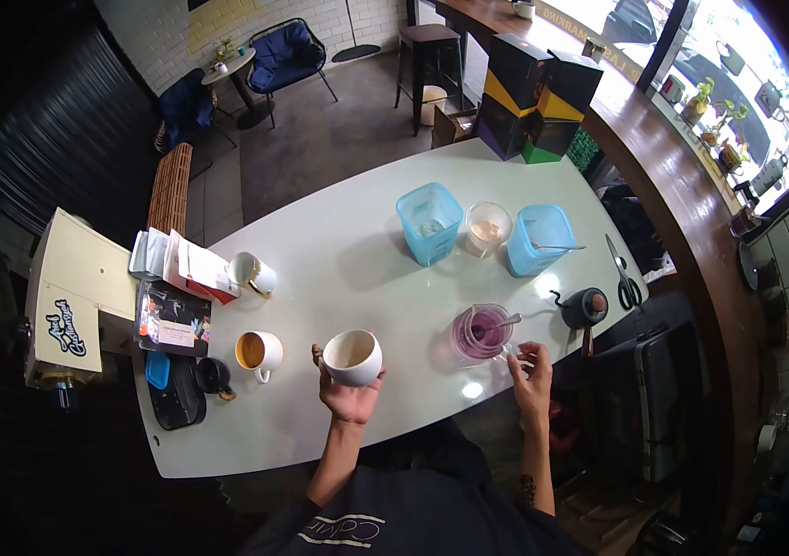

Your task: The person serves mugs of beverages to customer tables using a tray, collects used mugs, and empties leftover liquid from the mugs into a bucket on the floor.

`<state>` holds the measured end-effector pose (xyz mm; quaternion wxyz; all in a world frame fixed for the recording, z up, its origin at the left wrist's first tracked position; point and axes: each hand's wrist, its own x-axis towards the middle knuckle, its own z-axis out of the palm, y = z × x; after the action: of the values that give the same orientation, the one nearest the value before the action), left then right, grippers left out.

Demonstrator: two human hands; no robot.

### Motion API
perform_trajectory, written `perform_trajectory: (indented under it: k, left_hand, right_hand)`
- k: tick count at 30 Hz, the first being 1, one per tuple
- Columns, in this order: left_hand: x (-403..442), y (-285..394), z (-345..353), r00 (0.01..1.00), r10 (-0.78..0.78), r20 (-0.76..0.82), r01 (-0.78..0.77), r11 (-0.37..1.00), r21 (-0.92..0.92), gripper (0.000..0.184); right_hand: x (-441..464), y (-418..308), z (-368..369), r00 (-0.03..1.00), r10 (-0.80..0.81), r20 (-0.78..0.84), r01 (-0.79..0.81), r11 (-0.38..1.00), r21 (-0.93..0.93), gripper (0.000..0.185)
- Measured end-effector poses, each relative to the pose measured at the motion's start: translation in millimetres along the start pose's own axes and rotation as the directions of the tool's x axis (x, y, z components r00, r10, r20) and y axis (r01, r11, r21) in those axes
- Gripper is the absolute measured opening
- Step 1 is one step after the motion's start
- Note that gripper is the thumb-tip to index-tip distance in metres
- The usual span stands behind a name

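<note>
My left hand [350, 398] holds a white cup [353, 372] from below, its fingers wrapped round the sides; the inside looks pale, with no clear filling visible. My right hand [533, 375] is at the handle of a clear jug [479, 345], its fingers curled and pinching there. The jug stands on the table with purple contents and a spoon [504, 322] leaning in it. Left of the held cup stands a white mug [269, 354] with a brown, coffee-like drink. Farther back is another white mug [263, 278] with brown marks on its rim.
Two blue containers [433, 227] [542, 232] flank a clear tub [489, 227] of pale powder on the white table [339, 222]. A black gooseneck kettle [583, 310] and scissors [629, 289] lie right. A portafilter [214, 375], black tray [176, 403] and cream machine [79, 296] are left; boxes [515, 93] stand behind.
</note>
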<state>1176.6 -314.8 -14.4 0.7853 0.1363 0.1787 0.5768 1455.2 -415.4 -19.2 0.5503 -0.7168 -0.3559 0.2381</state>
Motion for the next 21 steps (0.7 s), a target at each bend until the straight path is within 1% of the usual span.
perform_trajectory:
  k: [2,3,4,5,6,7,9,11,12,13,14,15,17,18,19,21]
  left_hand:
    - [-4.9,-0.5,-3.8,0.982,-0.182,0.046,0.188,0.948,-0.257,0.058]
    - [-7.2,-1.7,-8.4,0.979,-0.196,0.062,0.205,0.945,-0.253,0.058]
    - [-10.5,-3.2,-15.1,0.958,-0.277,0.072,0.286,0.915,-0.284,0.061]
    - [-14.9,-2.4,-18.3,0.927,-0.366,0.083,0.373,0.876,-0.307,0.063]
    - [-18.6,-1.4,-11.2,0.909,-0.414,0.048,0.414,0.882,-0.226,0.064]
    - [-19.7,1.0,-13.5,0.890,-0.449,0.073,0.454,0.866,-0.208,0.064]
    - [-26.2,-5.2,-21.1,0.803,-0.590,0.081,0.595,0.793,-0.127,0.063]
    - [-34.0,-18.4,-15.2,0.738,-0.661,0.136,0.675,0.728,-0.124,0.064]
    - [-39.0,-26.8,-12.5,0.744,-0.667,0.041,0.668,0.744,-0.020,0.064]
    - [-40.5,-36.1,-12.4,0.709,-0.705,0.032,0.704,0.709,0.044,0.064]
    - [-42.0,-45.4,-11.3,0.671,-0.741,0.022,0.735,0.669,0.107,0.065]
    - [-47.0,-56.9,-8.7,0.619,-0.785,0.036,0.776,0.618,0.130,0.065]
    - [-58.7,-80.5,3.0,0.469,-0.870,0.153,0.865,0.488,0.120,0.064]
    - [-67.3,-91.5,11.2,0.398,-0.901,0.170,0.897,0.422,0.134,0.065]
    - [-76.8,-101.9,21.0,0.329,-0.928,0.172,0.918,0.358,0.174,0.065]
    - [-98.3,-123.9,37.5,0.187,-0.960,0.207,0.943,0.235,0.234,0.064]
  right_hand:
    - [-9.9,1.6,-5.2,0.999,-0.015,-0.049,0.015,1.000,-0.002,0.022]
    - [-15.9,4.9,-7.7,0.995,-0.025,-0.095,0.025,1.000,0.000,0.022]
    - [-23.7,11.9,-10.9,0.995,-0.018,-0.100,0.017,1.000,-0.015,0.017]
    - [-37.2,9.3,-11.0,0.991,-0.011,-0.136,0.009,1.000,-0.010,0.017]
    - [-49.6,4.5,-10.9,0.990,0.032,-0.140,-0.026,0.999,0.047,0.015]
    - [-61.4,0.0,-12.4,0.987,0.070,-0.146,-0.056,0.993,0.102,0.013]
    - [-95.2,-6.4,-14.8,0.981,0.126,-0.145,-0.104,0.983,0.152,0.011]
    - [-131.7,-5.2,-23.3,0.974,0.197,-0.110,-0.170,0.961,0.218,0.012]
    - [-148.6,-5.4,-28.3,0.968,0.219,-0.121,-0.183,0.949,0.256,0.012]
    - [-167.7,-5.4,-34.5,0.960,0.247,-0.133,-0.198,0.933,0.300,0.012]
    - [-186.8,-1.0,-42.3,0.944,0.284,-0.167,-0.232,0.933,0.277,0.012]
    - [-207.2,1.9,-52.0,0.924,0.303,-0.234,-0.234,0.930,0.284,0.012]
    - [-246.1,2.4,-70.7,0.878,0.352,-0.324,-0.256,0.917,0.305,0.014]
    - [-266.0,5.3,-80.1,0.849,0.355,-0.391,-0.235,0.917,0.322,0.013]
    - [-284.8,8.4,-88.6,0.810,0.370,-0.455,-0.226,0.913,0.340,0.013]
    - [-323.8,14.1,-101.2,0.719,0.345,-0.604,-0.169,0.929,0.330,0.011]
